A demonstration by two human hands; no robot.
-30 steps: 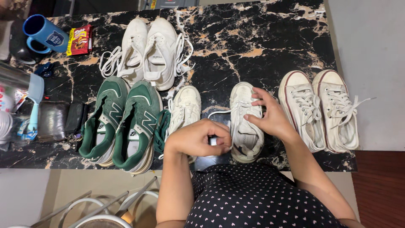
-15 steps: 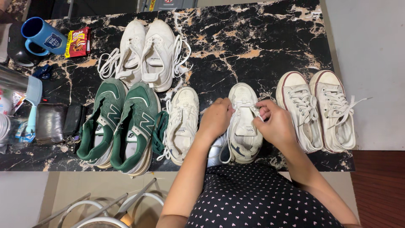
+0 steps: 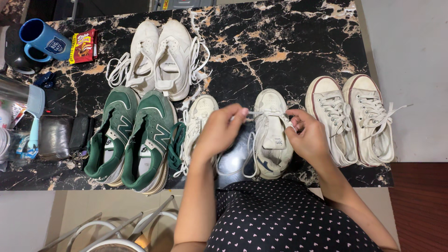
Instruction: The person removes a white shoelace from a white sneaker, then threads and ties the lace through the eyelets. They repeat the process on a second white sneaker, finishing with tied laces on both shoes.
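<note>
Hands [image 3: 224,128] [image 3: 305,135] pulling lace [image 3: 255,135] on white sneaker [image 3: 273,154]

Bright, even overhead lighting; soft short shadows beneath the shoes. Pale glare patch on the glossy marble table [image 3: 289,51] between the hands. Slight motion blur on left hand [image 3: 219,133]; mild wide-angle bending at the edges. Otherwise sharp.

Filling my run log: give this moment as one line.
left hand: pinching white lace | right hand: at white sneaker eyelets | surface: marble table
</note>
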